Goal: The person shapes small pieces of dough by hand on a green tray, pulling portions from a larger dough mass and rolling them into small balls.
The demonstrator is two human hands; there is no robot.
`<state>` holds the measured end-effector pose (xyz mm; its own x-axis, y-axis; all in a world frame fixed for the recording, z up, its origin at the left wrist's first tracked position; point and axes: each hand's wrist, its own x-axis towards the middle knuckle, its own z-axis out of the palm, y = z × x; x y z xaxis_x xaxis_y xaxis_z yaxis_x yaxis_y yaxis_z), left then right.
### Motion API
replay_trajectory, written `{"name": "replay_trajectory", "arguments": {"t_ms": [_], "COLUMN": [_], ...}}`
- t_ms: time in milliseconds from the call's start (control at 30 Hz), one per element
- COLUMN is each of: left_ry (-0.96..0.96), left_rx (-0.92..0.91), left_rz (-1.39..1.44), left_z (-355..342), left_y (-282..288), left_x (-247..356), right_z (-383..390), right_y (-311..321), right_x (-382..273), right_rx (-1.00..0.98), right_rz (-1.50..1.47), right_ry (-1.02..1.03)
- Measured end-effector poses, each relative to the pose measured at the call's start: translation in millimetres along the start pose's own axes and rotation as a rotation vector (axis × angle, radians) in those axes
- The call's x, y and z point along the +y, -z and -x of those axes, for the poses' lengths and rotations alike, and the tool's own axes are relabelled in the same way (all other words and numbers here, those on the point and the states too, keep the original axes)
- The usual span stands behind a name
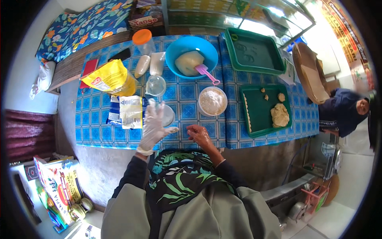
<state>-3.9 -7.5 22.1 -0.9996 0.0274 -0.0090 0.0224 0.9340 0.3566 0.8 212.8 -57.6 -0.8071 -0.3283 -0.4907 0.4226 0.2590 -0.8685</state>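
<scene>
My left hand (152,129) wears a thin translucent glove, with its fingers spread and nothing in it. Just beyond it, partly covered by the glove, is a clear round container (168,116). My right hand (200,136) is bare and has a pale residue on its fingers. They are curled in, and no object shows in them. Ahead of it stands a white tub of flour-like powder (212,101). Farther back, a blue bowl (172,53) holds a mass of pale dough (188,62) and a pink spatula (205,71).
At the right, a green tray (258,115) carries dough pieces (280,115); a deeper green tray (258,55) lies behind. Packets (131,112), a yellow pouch (109,77), a clear cup (155,86) and an orange-lidded jar (143,42) stand at left. Another person (346,109) is far right.
</scene>
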Motion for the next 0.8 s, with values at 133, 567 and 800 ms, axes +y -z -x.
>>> {"name": "replay_trajectory", "arguments": {"t_ms": [133, 567, 800], "left_ry": [-0.006, 0.255, 0.124], "left_rx": [0.034, 0.640, 0.662], "left_rz": [0.086, 0.074, 0.804], "left_z": [-12, 17, -13], "left_y": [-26, 149, 65], "left_x": [-10, -171, -409], "right_z": [2, 45, 26], "right_y": [-4, 20, 8], "right_x": [4, 35, 35], "right_rx": [-0.032, 0.163, 0.234], "right_rz": [0.027, -0.140, 0.160], "right_ry": [-0.027, -0.163, 0.012]}}
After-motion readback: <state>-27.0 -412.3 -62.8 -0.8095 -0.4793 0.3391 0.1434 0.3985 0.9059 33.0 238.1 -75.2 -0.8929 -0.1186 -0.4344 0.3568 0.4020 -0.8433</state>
